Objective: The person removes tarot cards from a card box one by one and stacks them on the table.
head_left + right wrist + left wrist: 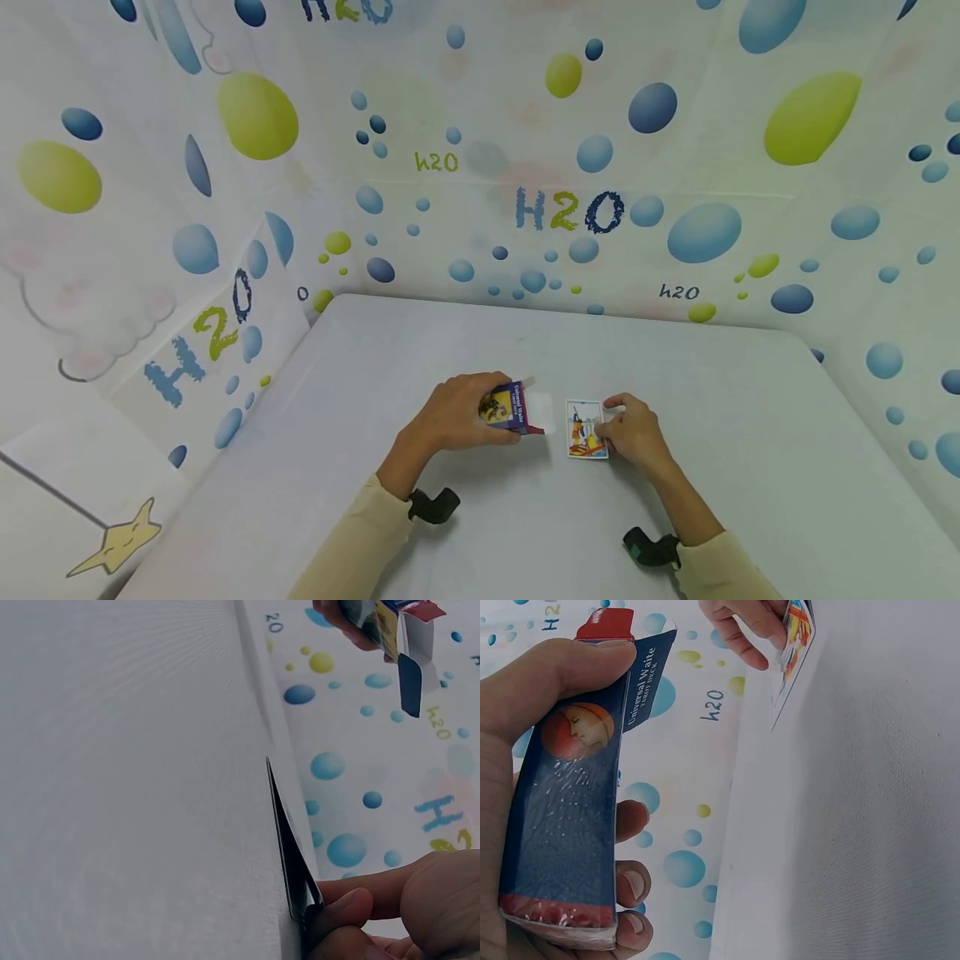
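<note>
My left hand [459,414] grips a tarot card box [501,407], fingers wrapped round its sides. The box's end flap stands open toward the right, and "Universal Waite Tarot Deck" is printed on the blue flap [646,686] in the left wrist view. Whether cards are inside is hidden. To the right of the box, my right hand [637,432] pinches a picture tarot card [583,431] by its right edge, thumb on the face. Seen nearly edge-on in the right wrist view, the card [286,851] shows a dark underside; whether more cards lie behind it, I cannot tell.
Both hands are above a white-covered table [480,517]. Behind it hangs a white backdrop [495,108] with blue and green dots and "H2O" lettering. Black wrist cameras [435,505] sit on both wrists, by the beige sleeves.
</note>
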Demonstrator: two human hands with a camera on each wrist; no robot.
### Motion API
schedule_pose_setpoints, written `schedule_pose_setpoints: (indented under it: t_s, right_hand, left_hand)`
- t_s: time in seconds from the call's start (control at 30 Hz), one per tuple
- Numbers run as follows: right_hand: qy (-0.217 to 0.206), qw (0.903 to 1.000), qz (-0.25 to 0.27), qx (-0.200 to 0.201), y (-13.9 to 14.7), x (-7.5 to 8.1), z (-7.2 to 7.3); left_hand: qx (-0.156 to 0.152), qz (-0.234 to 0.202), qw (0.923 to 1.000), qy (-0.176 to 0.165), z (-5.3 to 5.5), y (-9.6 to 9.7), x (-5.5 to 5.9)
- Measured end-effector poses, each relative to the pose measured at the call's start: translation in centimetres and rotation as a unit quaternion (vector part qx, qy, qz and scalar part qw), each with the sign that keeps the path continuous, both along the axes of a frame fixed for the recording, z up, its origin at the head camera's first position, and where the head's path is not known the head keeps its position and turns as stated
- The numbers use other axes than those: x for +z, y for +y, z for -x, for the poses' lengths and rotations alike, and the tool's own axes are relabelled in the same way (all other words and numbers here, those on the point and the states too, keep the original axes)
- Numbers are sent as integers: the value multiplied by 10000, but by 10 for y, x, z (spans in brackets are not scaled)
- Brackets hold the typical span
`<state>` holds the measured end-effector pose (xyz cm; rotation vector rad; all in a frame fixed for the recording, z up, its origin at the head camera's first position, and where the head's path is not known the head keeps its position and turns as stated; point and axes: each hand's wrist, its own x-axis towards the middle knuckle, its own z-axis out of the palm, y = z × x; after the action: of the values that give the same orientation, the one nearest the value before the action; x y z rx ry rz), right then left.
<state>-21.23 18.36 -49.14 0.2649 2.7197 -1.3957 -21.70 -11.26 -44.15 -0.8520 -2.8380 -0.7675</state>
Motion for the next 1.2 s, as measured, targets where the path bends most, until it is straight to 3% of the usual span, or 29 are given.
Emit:
schedule_pose_setpoints:
  t_s: [0.37, 1.2]
  right_hand:
    - [235, 9986, -475, 77, 0, 0, 0]
    - [420, 9987, -91, 263, 4, 3, -2]
  left_hand:
    - [-65, -26, 10000, 25, 3, 2, 3]
    - [-17, -17, 10000, -62, 2, 2, 2]
